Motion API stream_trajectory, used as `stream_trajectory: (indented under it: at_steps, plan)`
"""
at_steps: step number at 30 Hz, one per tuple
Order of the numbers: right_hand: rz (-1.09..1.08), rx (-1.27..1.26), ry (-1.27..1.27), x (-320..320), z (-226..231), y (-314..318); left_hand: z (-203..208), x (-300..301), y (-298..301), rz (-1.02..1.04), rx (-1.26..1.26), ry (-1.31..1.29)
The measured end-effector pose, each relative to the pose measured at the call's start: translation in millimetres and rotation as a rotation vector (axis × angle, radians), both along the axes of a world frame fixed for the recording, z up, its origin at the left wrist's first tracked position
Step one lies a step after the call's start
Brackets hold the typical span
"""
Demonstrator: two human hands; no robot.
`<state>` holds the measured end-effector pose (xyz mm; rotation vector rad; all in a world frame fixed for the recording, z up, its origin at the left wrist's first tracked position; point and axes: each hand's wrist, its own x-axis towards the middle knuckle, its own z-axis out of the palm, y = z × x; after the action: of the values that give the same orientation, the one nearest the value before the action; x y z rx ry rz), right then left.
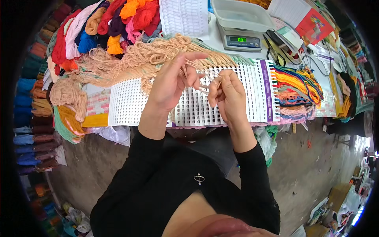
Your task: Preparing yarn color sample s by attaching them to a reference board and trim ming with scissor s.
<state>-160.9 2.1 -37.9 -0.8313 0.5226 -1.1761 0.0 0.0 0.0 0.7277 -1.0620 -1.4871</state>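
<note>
Both hands are raised over the surface (213, 36), facing each other with a narrow gap between, a pale peach strand (203, 87) spanning it. Taking twelve o'clock as straight away from the wearer, that short stretch runs roughly from nine to three, directly between the fingers. Right hand (229, 94): thumb and forefinger pinched together on the strand. Left hand (170, 85): palm turned toward three o'clock, fingers partly curled, with thread crossing them; whether they clamp it or merely carry it, I cannot tell.

Beneath lies a white perforated board (197, 108), its long axis also nine to three, ending at three o'clock in a purple strip (269, 96). A loose heap of peach yarn (146, 55) lies toward eleven o'clock, nearer the left hand, spreading across the board's far edge. Multicoloured threads (298, 87) fan out at three o'clock, on the right hand's side.

Elsewhere on the surface, bright skeins (138, 15) are piled toward ten and eleven, a peach bundle (70, 94) sits at nine, and a digital scale (241, 42) bearing a clear plastic tub (241, 15) stands at one. Scissors (281, 60) lie near two.

Around the room, hanging yarns (25, 85) line the far nine o'clock side; a cardboard box (338, 196) rests on the grey floor (316, 158) toward four.
</note>
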Motion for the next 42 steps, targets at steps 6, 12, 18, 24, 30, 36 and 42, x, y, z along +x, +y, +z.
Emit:
stream_trajectory:
  at_steps: [6,12,18,24,30,36,42]
  plan:
    - [0.000,0.017,-0.014,-1,4,3,-2,0,0,0.017,0.089,0.057]
    - [-0.028,-0.040,0.045,-2,0,5,1,1,0,-0.017,0.058,0.087]
    - [0.581,-0.092,0.120,-11,-2,8,-6,5,0,-0.058,0.132,0.030]
    - [-0.136,0.120,-0.364,-23,-3,-12,-13,6,-4,-0.335,0.103,0.181]
    - [0.062,-0.187,0.286,-16,7,10,3,-10,10,-0.035,0.109,-0.449]
    - [0.135,-0.231,0.377,-17,13,25,-7,-21,4,-0.101,0.154,-0.126]
    - [0.122,-0.214,0.330,-17,7,26,-10,-12,1,-0.018,0.139,-0.005]
